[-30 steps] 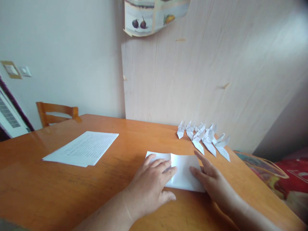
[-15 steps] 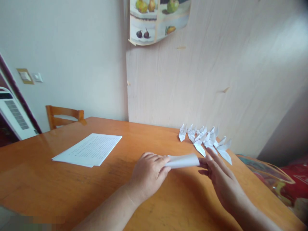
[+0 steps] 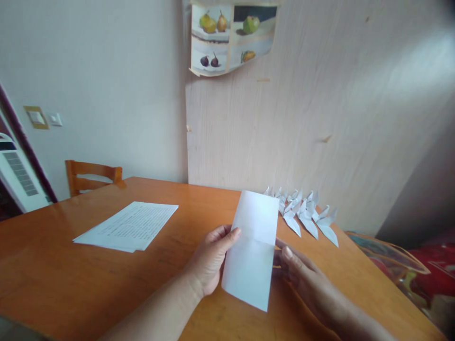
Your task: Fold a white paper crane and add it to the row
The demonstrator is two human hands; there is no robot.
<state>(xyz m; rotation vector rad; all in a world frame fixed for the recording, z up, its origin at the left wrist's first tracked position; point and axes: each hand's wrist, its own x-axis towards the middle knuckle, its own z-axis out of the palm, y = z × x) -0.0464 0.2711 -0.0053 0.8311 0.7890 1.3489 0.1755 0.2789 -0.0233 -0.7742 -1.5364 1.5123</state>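
I hold a white sheet of paper point(image 3: 253, 248) upright above the orange wooden table point(image 3: 88, 274), opened out with a crease across its middle. My left hand point(image 3: 212, 255) grips its left edge with the thumb on the front. My right hand point(image 3: 300, 274) holds the right edge, fingers behind the sheet and partly hidden. Just beyond the sheet, a row of several folded white paper birds point(image 3: 305, 215) lies on the table near the wall.
A stack of printed pages point(image 3: 128, 226) lies on the table's left part. A wooden chair point(image 3: 93, 173) stands at the far left edge. A light wood panel point(image 3: 302, 109) with a fruit picture point(image 3: 231, 35) backs the table. Red patterned fabric point(image 3: 419, 270) is at right.
The sheet lay flat under both hands, was lifted folded off the table, and now stands opened upright between my hands. The camera tilted slightly.
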